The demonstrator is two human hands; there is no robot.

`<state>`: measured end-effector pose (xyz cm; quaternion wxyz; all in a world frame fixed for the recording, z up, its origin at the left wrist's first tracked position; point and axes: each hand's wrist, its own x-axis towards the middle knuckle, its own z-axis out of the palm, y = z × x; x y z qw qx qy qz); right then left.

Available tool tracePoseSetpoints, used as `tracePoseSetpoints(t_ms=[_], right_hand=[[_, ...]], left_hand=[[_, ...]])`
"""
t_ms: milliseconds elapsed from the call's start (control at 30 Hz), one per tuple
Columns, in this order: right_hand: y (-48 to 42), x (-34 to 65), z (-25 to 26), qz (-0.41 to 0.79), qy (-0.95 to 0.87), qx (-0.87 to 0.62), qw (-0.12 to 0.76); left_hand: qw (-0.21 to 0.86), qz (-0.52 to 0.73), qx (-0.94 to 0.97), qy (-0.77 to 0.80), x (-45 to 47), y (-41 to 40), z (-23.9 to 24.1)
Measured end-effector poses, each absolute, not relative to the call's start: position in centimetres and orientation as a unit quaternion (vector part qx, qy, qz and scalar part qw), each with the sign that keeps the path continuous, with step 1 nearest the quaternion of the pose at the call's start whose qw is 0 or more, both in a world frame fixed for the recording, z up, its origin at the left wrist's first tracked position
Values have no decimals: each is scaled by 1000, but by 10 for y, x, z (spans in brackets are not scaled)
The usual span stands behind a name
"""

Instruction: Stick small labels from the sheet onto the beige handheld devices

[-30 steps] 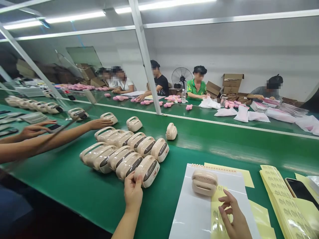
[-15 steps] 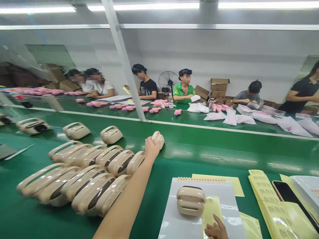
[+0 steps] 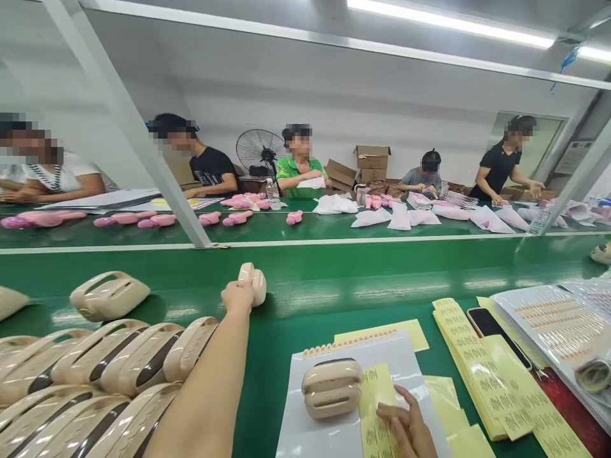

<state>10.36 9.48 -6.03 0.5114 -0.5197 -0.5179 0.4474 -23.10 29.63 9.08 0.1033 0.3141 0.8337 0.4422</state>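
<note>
At the end of my outstretched left arm, my left hand is closed around a glossy beige plastic appliance housing over the green table. A similar beige housing, with a slot and a dark top strip, sits on a white sheet pad in front of me. Beside it, my right hand has its fingers apart and touches a yellow label sheet with printed text. More beige looped housings stand in rows at lower left, partly hidden by my left forearm.
Another beige housing stands farther back. To the right lie folded yellow label sheets, a phone and sheets of orange stickers. Beyond a metal post, several people work at a bench with pink items and white bags.
My view has swung right, so the scene sits farther left. My right hand has moved onto the yellow label sheet; my left hand still grips the beige housing.
</note>
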Motion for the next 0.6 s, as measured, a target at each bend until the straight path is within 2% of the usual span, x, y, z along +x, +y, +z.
tracePoseSetpoints(t_ms=[100,233,367,433,533,600], right_hand=[[102,111,-33,414,-513,-512,551],[117,109,36,416,-530,-425,605],[124,85,102,440,-571,-296,626],[123,71,119,449,-576,-272,627],[121,61,121,455,-531,-288,654],[121,64,115,466,-490,-311,668]], left_hand=[[24,485,397,779,-214,269,108],[-89,536,527,654,-175,210,128],[-112,523,659,528,-125,150,127],[-18,490,732,473,-103,127,121],[231,399,775,432,-84,104,112],[322,359,770,418,-82,93,106]])
